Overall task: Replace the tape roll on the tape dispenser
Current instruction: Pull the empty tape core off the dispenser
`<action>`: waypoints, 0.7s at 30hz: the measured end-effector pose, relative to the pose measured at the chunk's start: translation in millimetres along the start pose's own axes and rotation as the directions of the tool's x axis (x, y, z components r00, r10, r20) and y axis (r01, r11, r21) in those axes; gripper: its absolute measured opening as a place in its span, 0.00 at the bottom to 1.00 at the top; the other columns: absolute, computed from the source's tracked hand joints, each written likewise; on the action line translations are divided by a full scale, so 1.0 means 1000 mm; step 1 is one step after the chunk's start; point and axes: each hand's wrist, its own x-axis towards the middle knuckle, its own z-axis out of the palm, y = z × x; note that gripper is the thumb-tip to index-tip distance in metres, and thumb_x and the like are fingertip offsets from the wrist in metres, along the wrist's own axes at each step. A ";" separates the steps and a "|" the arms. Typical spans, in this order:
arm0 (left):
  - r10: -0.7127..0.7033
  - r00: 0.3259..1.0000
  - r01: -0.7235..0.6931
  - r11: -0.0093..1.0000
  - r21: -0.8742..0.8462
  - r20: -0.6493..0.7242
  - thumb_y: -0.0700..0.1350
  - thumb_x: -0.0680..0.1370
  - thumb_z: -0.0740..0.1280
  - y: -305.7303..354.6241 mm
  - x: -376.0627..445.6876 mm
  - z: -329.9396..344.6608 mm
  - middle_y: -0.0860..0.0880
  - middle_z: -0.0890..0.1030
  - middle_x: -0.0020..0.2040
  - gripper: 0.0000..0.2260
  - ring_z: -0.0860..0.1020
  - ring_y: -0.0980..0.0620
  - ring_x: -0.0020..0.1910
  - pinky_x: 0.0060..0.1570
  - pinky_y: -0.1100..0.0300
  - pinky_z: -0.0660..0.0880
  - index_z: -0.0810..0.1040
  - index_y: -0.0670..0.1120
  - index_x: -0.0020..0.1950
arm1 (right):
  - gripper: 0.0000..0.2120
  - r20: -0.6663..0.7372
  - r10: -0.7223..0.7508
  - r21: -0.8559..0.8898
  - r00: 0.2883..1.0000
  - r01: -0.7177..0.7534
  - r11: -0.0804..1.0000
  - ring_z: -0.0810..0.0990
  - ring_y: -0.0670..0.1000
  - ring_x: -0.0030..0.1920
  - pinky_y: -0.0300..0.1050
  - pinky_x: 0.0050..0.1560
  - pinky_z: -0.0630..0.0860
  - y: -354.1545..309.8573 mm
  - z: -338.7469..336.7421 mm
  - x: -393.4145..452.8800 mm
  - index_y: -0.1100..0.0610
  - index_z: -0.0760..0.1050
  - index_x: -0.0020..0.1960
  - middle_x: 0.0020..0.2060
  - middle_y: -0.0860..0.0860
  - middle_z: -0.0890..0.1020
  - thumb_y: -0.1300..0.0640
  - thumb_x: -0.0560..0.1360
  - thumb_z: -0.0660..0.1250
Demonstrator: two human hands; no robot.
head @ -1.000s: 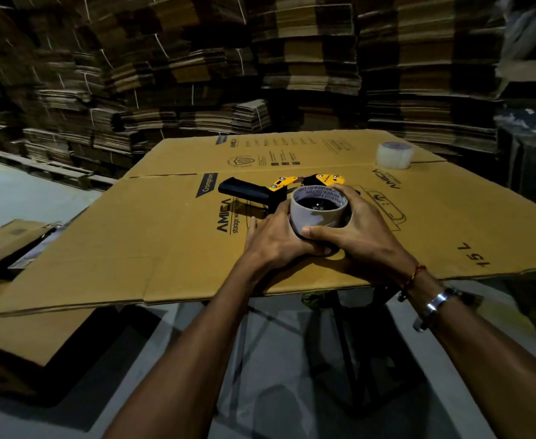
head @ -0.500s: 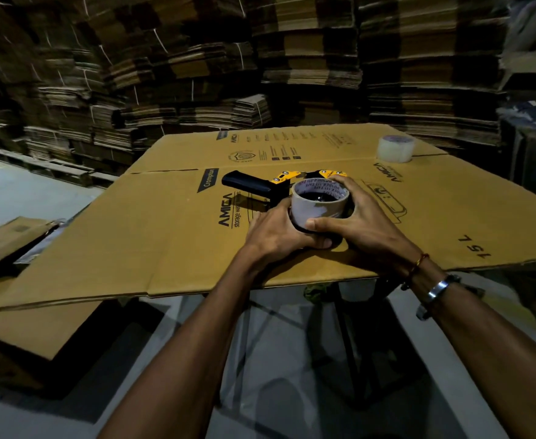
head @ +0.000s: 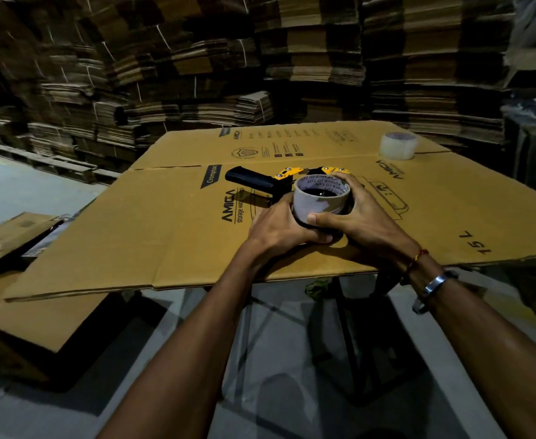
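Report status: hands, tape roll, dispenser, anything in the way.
Left hand and right hand both grip the tape roll on the dispenser. Spare roll sits far right on the cardboard. Nothing blocking.

Warehouse: walls of stacked flattened cartons

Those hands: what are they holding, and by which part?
Both grip the tape roll on the dispenser: the right hand wraps its outer wall, thumb in front, and the left hand clasps its lower left side.
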 end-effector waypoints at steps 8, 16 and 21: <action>0.024 1.000 -0.024 1.000 0.011 0.004 0.64 0.57 0.78 0.001 0.000 0.000 0.54 0.83 0.58 0.40 0.80 0.51 0.56 0.58 0.46 0.77 0.74 0.54 0.67 | 0.56 0.024 0.028 0.003 0.999 -0.028 1.000 0.74 0.49 0.70 0.54 0.71 0.73 -0.002 0.002 -0.002 0.43 0.56 0.79 0.73 0.49 0.71 0.41 0.59 0.83; -0.007 1.000 0.007 1.000 0.008 0.008 0.64 0.55 0.78 0.001 0.001 0.001 0.55 0.83 0.58 0.41 0.80 0.51 0.56 0.59 0.46 0.77 0.74 0.56 0.66 | 0.61 -0.054 -0.003 -0.053 0.999 0.000 0.999 0.75 0.50 0.70 0.54 0.70 0.74 -0.002 0.006 0.001 0.38 0.52 0.79 0.73 0.52 0.71 0.36 0.55 0.83; -0.012 1.000 0.012 1.000 -0.012 0.019 0.65 0.54 0.78 0.001 0.000 0.000 0.55 0.83 0.57 0.40 0.80 0.51 0.56 0.58 0.46 0.77 0.76 0.57 0.65 | 0.52 -0.031 -0.026 -0.025 0.999 0.025 0.999 0.76 0.47 0.69 0.53 0.71 0.74 -0.001 0.002 0.001 0.47 0.63 0.78 0.70 0.47 0.75 0.43 0.59 0.84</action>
